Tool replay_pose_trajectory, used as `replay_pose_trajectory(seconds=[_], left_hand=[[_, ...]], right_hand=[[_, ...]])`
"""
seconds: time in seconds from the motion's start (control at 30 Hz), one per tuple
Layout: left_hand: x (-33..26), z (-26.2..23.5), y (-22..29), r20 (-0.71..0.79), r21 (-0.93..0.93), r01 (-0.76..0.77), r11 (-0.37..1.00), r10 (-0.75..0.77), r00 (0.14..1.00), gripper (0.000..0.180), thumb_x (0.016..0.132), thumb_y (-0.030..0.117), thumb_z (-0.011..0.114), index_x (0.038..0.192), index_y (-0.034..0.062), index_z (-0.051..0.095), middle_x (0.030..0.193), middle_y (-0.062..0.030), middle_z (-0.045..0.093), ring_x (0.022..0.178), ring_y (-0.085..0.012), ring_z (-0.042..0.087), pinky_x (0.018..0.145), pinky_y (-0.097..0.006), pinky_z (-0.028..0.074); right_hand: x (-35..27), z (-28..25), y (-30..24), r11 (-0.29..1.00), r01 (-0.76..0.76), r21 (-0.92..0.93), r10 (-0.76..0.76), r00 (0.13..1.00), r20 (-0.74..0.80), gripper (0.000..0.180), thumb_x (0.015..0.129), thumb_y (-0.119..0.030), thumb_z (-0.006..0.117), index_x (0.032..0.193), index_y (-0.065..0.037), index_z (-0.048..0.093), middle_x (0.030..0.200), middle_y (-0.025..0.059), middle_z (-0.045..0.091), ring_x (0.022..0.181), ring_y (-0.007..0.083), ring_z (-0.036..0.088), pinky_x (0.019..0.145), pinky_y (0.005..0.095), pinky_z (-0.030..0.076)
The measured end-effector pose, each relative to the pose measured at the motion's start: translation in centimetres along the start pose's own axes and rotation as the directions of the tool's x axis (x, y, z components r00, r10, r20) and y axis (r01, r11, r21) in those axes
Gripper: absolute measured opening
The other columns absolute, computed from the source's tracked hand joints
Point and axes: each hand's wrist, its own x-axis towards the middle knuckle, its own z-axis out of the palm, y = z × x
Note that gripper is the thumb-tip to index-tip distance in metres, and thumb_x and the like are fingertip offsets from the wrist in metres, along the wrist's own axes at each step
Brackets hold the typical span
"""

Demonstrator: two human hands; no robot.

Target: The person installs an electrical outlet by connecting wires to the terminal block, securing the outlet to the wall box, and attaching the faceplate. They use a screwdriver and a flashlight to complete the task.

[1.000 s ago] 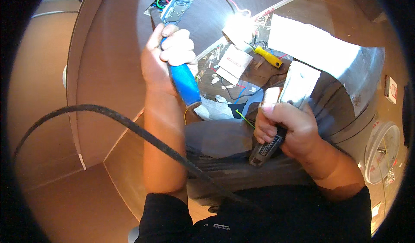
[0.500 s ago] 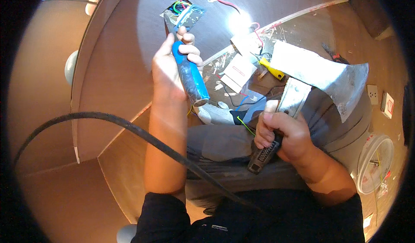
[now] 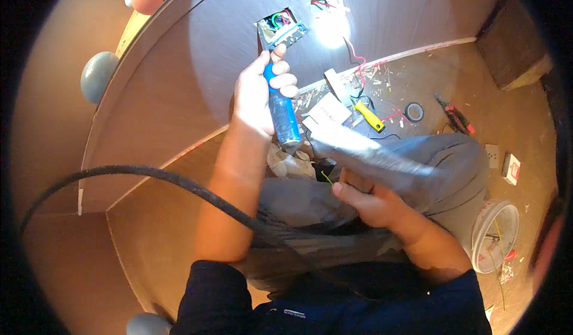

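Two hands busy here, and everything's crammed inside a big plywood cabinet with the person sitting on its floor, grey trousers folded up right under the fingers. A thick black cable loops across below the left forearm.

Left hand is raised toward the back panel, fingers curled tight round the blue handle of a tool, thumb stretched up along it. Its tip sits right at the open wall box, just above the fingertips, with coloured wires poking out. A second cutout, off to the right of that fist, is blown out by bright light, so can't tell what's inside.

Right hand is down at the lap, touching a blurred grey flat piece that lies across its knuckles. Can't really tell whether its fingers are clamped on it or just under it. One finger sticks out to the left.

Beyond the right hand on the floor: a white paper packet, a yellow-handled tool, a roll of black tape, red-handled pliers. Further right, a white plastic tub.
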Motion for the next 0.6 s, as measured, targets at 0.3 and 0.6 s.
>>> replay_pose_trajectory(seconds=[0.3, 0.6], left_hand=[[-2.3, -2.2, 8.2, -0.074, 0.548, 0.269, 0.792, -0.275, 0.959, 0.039, 0.107, 0.031, 0.040, 0.131, 0.0043, 0.055, 0.074, 0.0063, 0.042, 0.055, -0.0027, 0.036, 0.047, -0.019, 0.034], [-0.9, -1.2, 2.1, -0.040, 0.191, 0.086, 0.978, -0.080, 0.996, 0.026, 0.107, 0.029, 0.041, 0.110, 0.0083, 0.058, 0.075, 0.0028, 0.046, 0.056, -0.0056, 0.040, 0.052, -0.024, 0.037]], right_hand=[[0.8, 1.8, -1.0, 0.984, -0.159, 0.075, 0.145, 0.977, 0.157, 0.029, 0.093, -0.028, 0.067, 0.104, -0.001, 0.066, 0.092, 0.0052, 0.068, 0.084, 0.0138, 0.058, 0.079, 0.0318, 0.049], [0.1, 0.6, 0.3, 0.947, -0.299, 0.117, 0.276, 0.945, 0.177, 0.031, 0.098, -0.037, 0.061, 0.096, -0.006, 0.061, 0.084, 0.0019, 0.056, 0.085, 0.0157, 0.053, 0.080, 0.0358, 0.046]])
